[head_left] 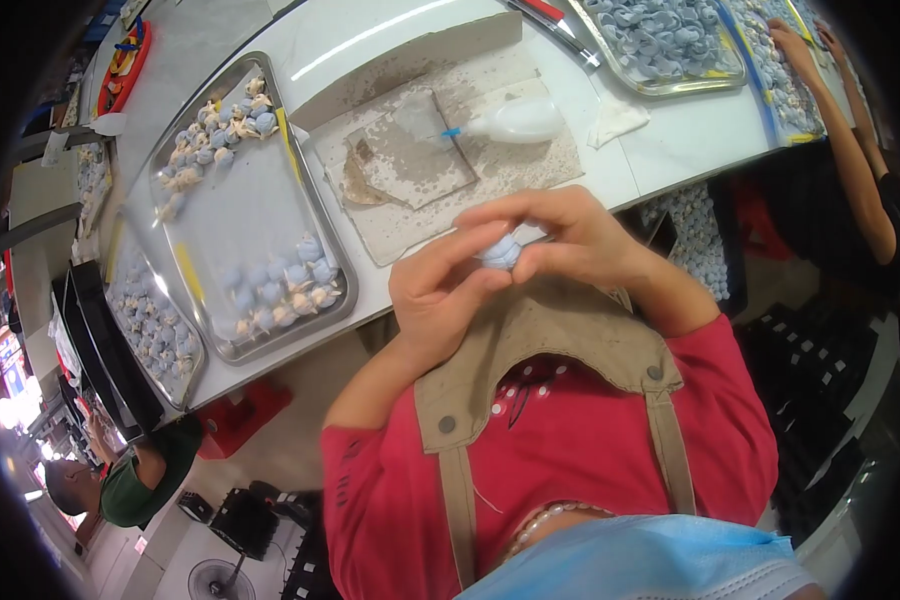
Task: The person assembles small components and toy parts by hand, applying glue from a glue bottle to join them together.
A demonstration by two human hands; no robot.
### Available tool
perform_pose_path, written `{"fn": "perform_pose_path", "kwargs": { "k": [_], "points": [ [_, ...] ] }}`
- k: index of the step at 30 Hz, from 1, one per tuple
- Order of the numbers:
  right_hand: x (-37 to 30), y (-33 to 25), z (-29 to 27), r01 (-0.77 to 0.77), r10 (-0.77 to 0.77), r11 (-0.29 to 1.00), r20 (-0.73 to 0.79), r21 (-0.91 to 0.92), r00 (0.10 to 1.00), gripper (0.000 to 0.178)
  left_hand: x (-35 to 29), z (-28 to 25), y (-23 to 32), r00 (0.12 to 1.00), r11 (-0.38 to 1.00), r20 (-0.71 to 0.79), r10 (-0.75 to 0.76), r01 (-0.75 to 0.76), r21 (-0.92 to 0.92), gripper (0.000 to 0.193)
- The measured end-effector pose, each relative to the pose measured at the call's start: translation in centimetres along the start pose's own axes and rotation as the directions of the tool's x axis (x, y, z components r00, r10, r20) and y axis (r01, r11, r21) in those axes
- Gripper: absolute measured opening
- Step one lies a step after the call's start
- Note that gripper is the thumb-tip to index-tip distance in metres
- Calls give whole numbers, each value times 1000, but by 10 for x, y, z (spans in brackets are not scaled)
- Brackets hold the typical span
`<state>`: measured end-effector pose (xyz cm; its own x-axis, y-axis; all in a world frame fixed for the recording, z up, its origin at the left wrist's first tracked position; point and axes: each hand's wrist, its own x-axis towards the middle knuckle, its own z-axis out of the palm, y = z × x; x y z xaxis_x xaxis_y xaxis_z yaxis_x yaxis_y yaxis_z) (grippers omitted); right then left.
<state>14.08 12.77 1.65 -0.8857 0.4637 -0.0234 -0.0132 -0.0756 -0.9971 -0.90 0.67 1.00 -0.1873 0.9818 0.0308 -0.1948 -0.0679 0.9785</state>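
The left hand's fingers and the right hand's close around a small blue piece, held by the table's near edge. It looks light and fairly stiff, perhaps slippery; its rounded sides seem the best hold, pinched gently. Beyond lies cardboard bearing a bottle; leftward, a tray carries similar pieces toward both ends.

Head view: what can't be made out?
Head view:
Pale blue piece: mostly covered by left hand and right hand.
Upper-right metal tray: cut off by top edge.
Right co-worker: head lost past dark rim.
Pieces on left metal tray: too small for detail.
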Motion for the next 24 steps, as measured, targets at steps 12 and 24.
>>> {"fn": "perform_pose_path", "kwargs": {
  "k": [12, 24],
  "points": [
    [-11, 4, 4, 23, -22, 990, -13, 140, 1000, 38, -5, 2, 1, 996, 991, 72, 57, -65, 118, 24],
    [-4, 9, 16, 106, -97, 961, -45, 257, 994, 37, -4, -3, 10, 997, 986, 31, 66, -70, 150, 22]
  ]
}}
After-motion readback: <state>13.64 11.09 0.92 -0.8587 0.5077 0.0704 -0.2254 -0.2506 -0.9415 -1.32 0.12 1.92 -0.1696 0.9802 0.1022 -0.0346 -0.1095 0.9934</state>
